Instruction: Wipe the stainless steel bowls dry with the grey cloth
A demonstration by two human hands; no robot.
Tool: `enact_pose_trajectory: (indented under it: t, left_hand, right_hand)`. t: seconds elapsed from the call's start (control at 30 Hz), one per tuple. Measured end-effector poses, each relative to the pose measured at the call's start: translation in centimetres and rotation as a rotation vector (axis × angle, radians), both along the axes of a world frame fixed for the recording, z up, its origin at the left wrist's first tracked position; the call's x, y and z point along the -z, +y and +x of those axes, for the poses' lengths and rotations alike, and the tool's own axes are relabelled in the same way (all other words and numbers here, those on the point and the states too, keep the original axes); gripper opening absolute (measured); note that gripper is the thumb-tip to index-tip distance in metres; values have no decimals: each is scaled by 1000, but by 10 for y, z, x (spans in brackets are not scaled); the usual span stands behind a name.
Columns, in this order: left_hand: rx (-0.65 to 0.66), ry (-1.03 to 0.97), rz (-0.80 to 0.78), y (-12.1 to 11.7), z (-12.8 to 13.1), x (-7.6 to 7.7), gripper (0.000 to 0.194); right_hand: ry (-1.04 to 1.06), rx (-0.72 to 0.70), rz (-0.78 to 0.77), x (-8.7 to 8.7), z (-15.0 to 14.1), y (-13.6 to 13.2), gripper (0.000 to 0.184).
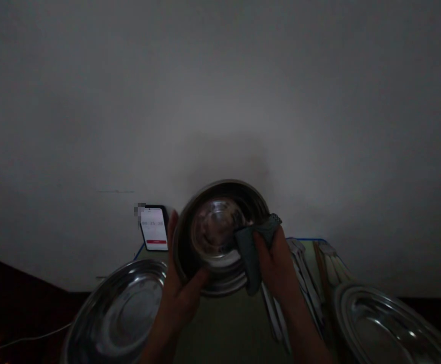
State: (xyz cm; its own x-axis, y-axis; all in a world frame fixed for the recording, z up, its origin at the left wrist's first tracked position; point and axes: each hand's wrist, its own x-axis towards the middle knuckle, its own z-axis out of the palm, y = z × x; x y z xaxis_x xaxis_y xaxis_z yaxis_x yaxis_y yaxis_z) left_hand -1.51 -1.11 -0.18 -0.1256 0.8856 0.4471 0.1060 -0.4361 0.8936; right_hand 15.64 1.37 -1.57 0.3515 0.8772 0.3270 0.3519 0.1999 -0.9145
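A shiny metal bowl (218, 227) is held up over the table, tilted so that its inside faces me. My left hand (182, 288) grips its left rim, with the thumb over the near edge and the fingers behind the wall. In my right hand (273, 263) is a bunched grey-green cloth (253, 253), lying over the bowl's right rim and partly inside it. The fingers of that hand are closed on the cloth and partly hidden by it.
A large metal basin (129, 308) stands at left, another metal basin (380, 328) at right. A lit phone (154, 227) leans by the wall (220, 91). Pale long-handled utensils (306, 278) lie on the table (213, 328) at right. A white cable (34, 337) runs at lower left.
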Motion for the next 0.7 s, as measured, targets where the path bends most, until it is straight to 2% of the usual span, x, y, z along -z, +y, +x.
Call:
enact_pose_trajectory:
  t: [0.13,0.23,0.3,0.37,0.43,0.5,0.57,0.63,0.7]
  left_hand:
    - [338,-81,-138,3,-14,2,87]
    - [553,-126,-267,3,-26,-1,87]
    - [612,-101,-322,2,-31,-6,85]
    - [557,-67,-322,1,-29,-10,81]
    - [417,-58,-243,-1,-21,-13,84]
    - [306,-28,-137,-4,-10,-12,96]
    - [247,36,-77,-7,-1,-9,107]
    - [185,76,-55,-9,4,-6,107]
    - [122,54,-41,-10,2,-4,98]
  right_hand:
    - [-113,47,47,-4,21,-1,16]
    - [-179,-142,25,-12,34,-7,15]
    - [-179,-265,-11,-16,39,-9,18]
    - [-133,-262,-37,-17,39,-9,19]
    - [-49,-143,-55,-17,34,-6,21]
    - [37,-5,-73,-14,27,-2,25]
    - [86,59,-82,-12,19,0,28]
    - [79,26,-74,-9,13,2,30]
    - [44,-45,-52,-8,11,2,30]
